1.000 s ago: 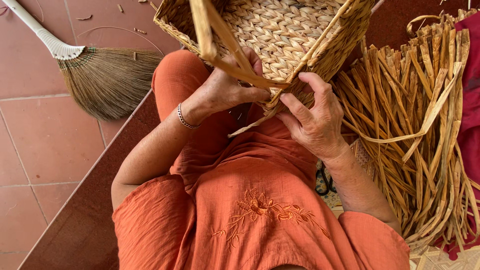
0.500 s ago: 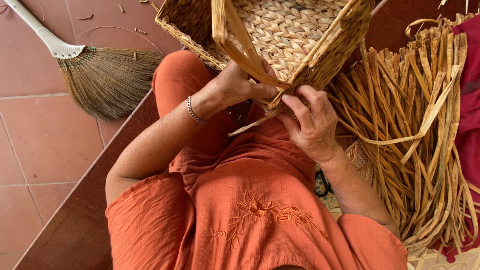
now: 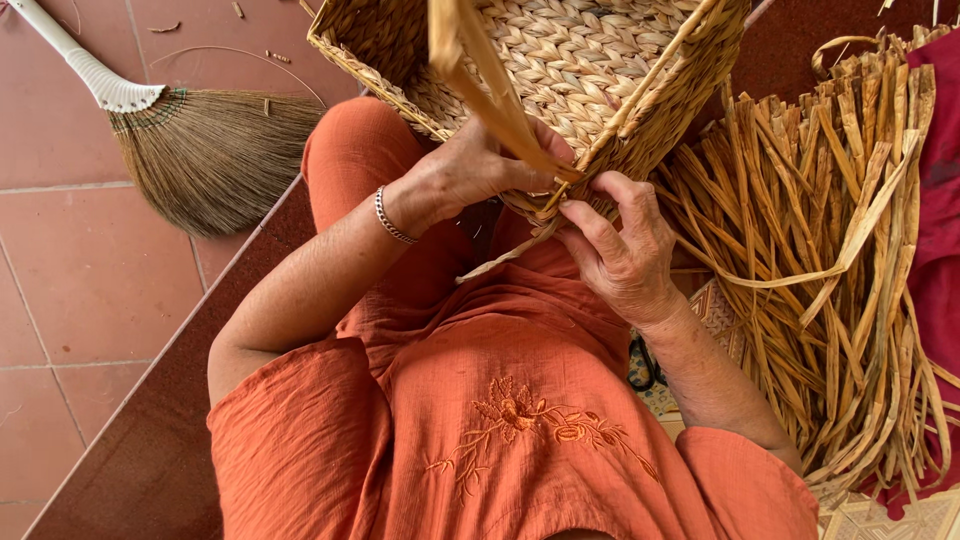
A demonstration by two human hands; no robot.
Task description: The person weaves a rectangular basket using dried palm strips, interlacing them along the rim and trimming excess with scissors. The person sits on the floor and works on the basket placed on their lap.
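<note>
The basket (image 3: 560, 60) rested on the person's knee. The left hand (image 3: 470, 170) pinched a strand (image 3: 480, 80) at its rim; the right hand's (image 3: 625, 250) fingers pressed together against the weave. Straw (image 3: 840, 250) lay right.

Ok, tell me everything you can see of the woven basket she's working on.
The woven basket is rectangular, plaited from pale tan dried straw in a braided pattern, tipped so its inside faces the camera, resting on the person's lap. Its far end is cut off by the frame. The left hand and right hand grip its near rim, where a loose flat strip rises.
</note>
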